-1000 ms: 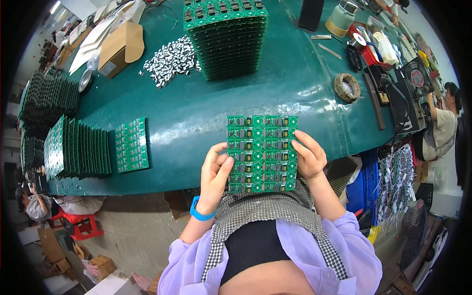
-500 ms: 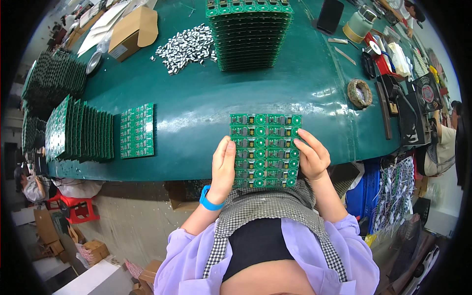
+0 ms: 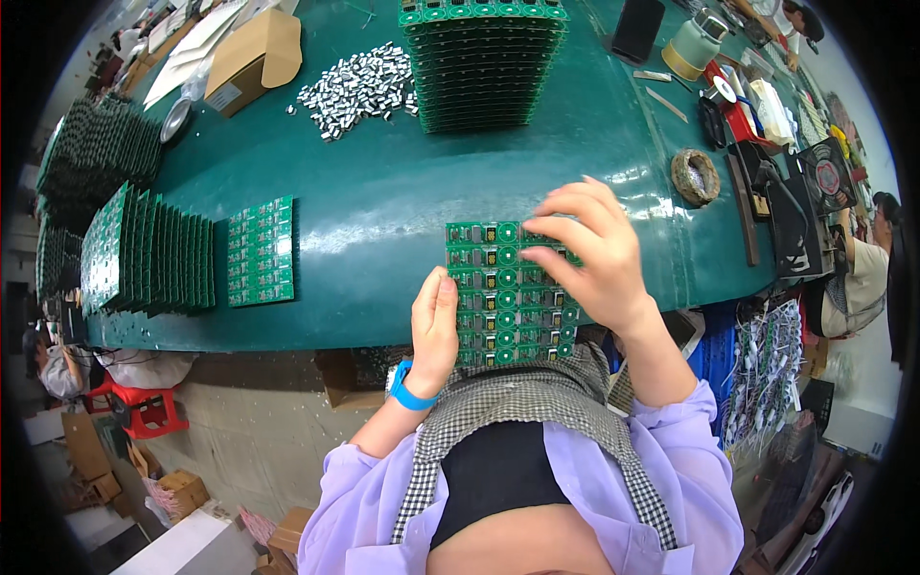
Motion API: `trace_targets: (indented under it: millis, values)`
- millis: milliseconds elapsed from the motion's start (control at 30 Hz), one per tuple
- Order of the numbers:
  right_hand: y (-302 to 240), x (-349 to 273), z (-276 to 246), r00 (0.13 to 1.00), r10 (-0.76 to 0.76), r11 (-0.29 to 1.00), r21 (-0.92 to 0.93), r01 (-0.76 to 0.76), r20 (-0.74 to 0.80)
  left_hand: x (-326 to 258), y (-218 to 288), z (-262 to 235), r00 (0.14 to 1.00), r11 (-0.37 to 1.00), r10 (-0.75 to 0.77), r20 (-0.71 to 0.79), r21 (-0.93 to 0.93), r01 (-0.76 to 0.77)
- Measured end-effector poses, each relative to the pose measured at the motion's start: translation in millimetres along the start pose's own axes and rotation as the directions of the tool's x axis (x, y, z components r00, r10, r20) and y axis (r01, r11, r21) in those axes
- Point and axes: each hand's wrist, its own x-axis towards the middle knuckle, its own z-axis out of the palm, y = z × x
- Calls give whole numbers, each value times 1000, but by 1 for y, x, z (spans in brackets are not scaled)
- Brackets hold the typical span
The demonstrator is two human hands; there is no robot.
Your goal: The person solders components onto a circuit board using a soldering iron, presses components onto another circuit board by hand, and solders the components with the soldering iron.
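A green circuit board panel (image 3: pixel 479 297), made of repeated small boards with round pads and dark components, is held in front of me at the table's near edge. My left hand (image 3: pixel 436 321), with a blue band at the wrist, is closed on the panel's left side, thumb on top. Above the panel's upper right part hovers my right hand (image 3: pixel 594 244). Its fingers are apart, with a gap between thumb and forefinger and nothing visible between them. The hand hides the panel's upper right corner.
A loose panel (image 3: pixel 262 251) lies left, beside a row of upright panels (image 3: pixel 153 249). Beyond are a pile of small silver components (image 3: pixel 355 91), a tall panel stack (image 3: pixel 479 81) and a cardboard box (image 3: pixel 251 62). A tape roll (image 3: pixel 695 177) and a phone (image 3: pixel 639 31) sit right.
My right hand has let go of the panel's right edge and moved up and left over its upper part. My left hand keeps its hold.
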Motion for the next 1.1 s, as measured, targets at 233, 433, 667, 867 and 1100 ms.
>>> trace_targets:
  millis: [233, 433, 667, 867, 1100]
  values:
    - [-2, 8, 21, 986, -41, 995, 92, 26, 162, -3, 2, -1, 996, 998, 45, 76, 50, -49]
    - [-2, 5, 24, 991, -68, 995, 82, 59, 117, -2, -1, -1, 995, 998, 56, 79, 38, -59]
    - [-8, 4, 9, 1000, -4, 996, 90, 5, -6, 10, 2, -3, 999, 988, -30, -26, -153, 25]
    - [-12, -1, 14, 998, -29, 998, 54, 25, 65, 11, 7, -2, 999, 986, -32, -37, -165, 25]
    - [-15, 7, 28, 994, -77, 997, 15, 76, 75, 8, 2, -6, 1000, 996, -7, -5, -90, 7]
